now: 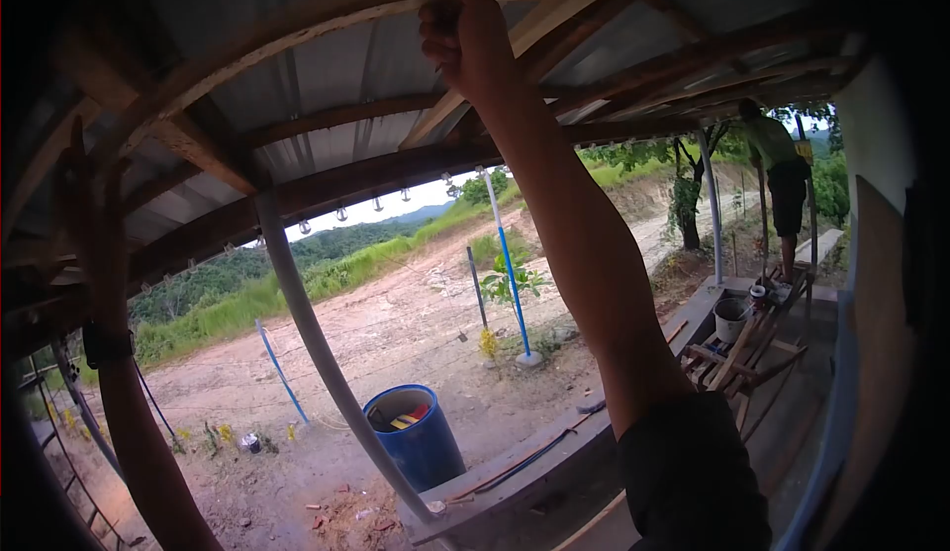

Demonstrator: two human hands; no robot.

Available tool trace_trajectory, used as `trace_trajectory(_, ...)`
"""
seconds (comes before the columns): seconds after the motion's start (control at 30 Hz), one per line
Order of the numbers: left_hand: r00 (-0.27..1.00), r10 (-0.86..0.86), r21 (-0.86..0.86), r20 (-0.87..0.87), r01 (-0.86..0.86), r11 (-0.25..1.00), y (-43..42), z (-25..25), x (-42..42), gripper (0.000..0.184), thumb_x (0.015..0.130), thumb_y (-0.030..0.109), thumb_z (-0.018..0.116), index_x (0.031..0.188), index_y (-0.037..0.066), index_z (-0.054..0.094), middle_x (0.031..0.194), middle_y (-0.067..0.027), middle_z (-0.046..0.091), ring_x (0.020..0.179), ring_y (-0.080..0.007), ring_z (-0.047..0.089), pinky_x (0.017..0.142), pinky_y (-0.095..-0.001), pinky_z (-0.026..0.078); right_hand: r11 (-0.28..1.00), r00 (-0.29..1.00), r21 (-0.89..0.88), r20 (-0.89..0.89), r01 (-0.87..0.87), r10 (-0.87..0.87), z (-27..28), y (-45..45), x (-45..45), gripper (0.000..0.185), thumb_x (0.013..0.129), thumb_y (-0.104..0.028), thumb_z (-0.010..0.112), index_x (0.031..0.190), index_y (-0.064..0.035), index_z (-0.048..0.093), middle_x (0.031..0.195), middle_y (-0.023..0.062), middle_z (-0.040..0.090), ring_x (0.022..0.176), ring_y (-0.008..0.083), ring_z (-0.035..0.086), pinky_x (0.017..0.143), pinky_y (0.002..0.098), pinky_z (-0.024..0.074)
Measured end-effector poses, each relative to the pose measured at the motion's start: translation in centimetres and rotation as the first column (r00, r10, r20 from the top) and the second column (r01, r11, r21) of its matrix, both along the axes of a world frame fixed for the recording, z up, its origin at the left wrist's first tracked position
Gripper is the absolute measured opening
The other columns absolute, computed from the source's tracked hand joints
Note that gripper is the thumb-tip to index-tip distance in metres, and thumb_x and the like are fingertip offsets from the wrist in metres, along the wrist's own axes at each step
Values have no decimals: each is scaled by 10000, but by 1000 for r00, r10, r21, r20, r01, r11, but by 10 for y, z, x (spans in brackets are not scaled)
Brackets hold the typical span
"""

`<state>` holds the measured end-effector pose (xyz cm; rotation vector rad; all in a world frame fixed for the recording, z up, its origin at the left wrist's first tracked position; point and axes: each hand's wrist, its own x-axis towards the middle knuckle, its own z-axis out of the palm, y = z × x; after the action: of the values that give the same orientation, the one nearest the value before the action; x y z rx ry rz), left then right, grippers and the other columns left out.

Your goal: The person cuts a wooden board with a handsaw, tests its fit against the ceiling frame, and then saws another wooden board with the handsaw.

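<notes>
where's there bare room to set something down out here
On the dirt between the blue barrel and the blue-and-white post, and between the slanted grey post and the short blue stake. It is crowded on the ledge, where rods lie, around the bucket and timber, and overhead, where the right hand holds a roof beam.

The right arm carries a dark, loose-fitting sleeve (pixel 693 467) that ends near the elbow, well below the hand. A dark band (pixel 107 344) encircles the left wrist, just below the hand. Both hands are bare, without gloves.
</notes>
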<state>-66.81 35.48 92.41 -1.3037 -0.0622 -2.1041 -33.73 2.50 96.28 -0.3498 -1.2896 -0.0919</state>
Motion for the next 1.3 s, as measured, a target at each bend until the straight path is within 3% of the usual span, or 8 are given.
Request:
trace_trajectory(0.07,998,-58,136,30,53,989,7,20,1,477,1033,231,663,1488,121,567,1453,-169,538,1390,-326,505,1132,-487,418,1000,1000,15,-3,-22,22,15,0,12,500,1008,-560,637,771,-133,530,595,-15,476,413,67,349,363,227,236)
trace_trajectory(0.13,989,141,264,49,-149,953,30,39,-8,442,1033,255,656,1446,112,584,1466,-180,532,1384,-357,498,1139,-489,410,998,999,34,-12,-45,45,20,-1,20,478,1023,-538,625,774,-141,533,595,-14,477,414,65,346,361,231,236)
trace_trajectory(0.47,895,364,146,257,-409,901,11,57,30,404,1059,198,564,1434,45,553,1456,-196,548,1404,-376,474,1178,-518,372,976,974,98,-102,-194,204,31,13,30,444,1040,-459,629,763,-133,511,617,-8,456,441,83,342,377,244,220)
trace_trajectory(0.57,918,272,355,288,-366,860,2,63,55,471,990,34,516,1461,12,493,1475,-220,517,1418,-402,452,1231,-564,285,964,972,129,-18,-231,235,38,19,43,445,1046,-447,618,747,-146,487,607,-11,432,438,87,319,385,250,209)
trace_trajectory(0.77,966,248,534,70,-246,809,-75,53,90,589,920,225,716,1441,50,504,1351,-245,498,1265,-472,496,1125,-575,410,973,985,156,49,-169,163,46,15,55,236,1062,-352,619,976,-139,569,658,-37,473,455,50,339,405,216,220)
trace_trajectory(0.83,955,295,450,43,-282,847,-100,47,99,542,986,349,687,1457,134,526,1403,-134,508,1407,-405,417,1215,-609,304,978,988,140,0,-153,154,39,11,39,186,1066,-294,613,971,-140,569,649,-46,429,460,54,323,412,220,221)
trace_trajectory(1.1,961,252,493,117,-276,825,-113,64,115,393,927,138,699,1306,90,604,1094,-110,574,1163,-361,546,1184,-606,345,992,995,107,79,-64,56,39,4,55,197,1063,-366,625,1087,-176,582,693,-31,505,482,34,357,405,191,240)
trace_trajectory(1.3,994,114,465,-7,-97,880,-113,71,106,329,934,97,676,1258,66,630,1106,-160,595,1070,-384,559,992,-514,449,992,990,-39,72,122,-119,24,-6,41,305,1038,-492,633,1081,-195,578,696,-24,530,487,9,374,375,166,223)
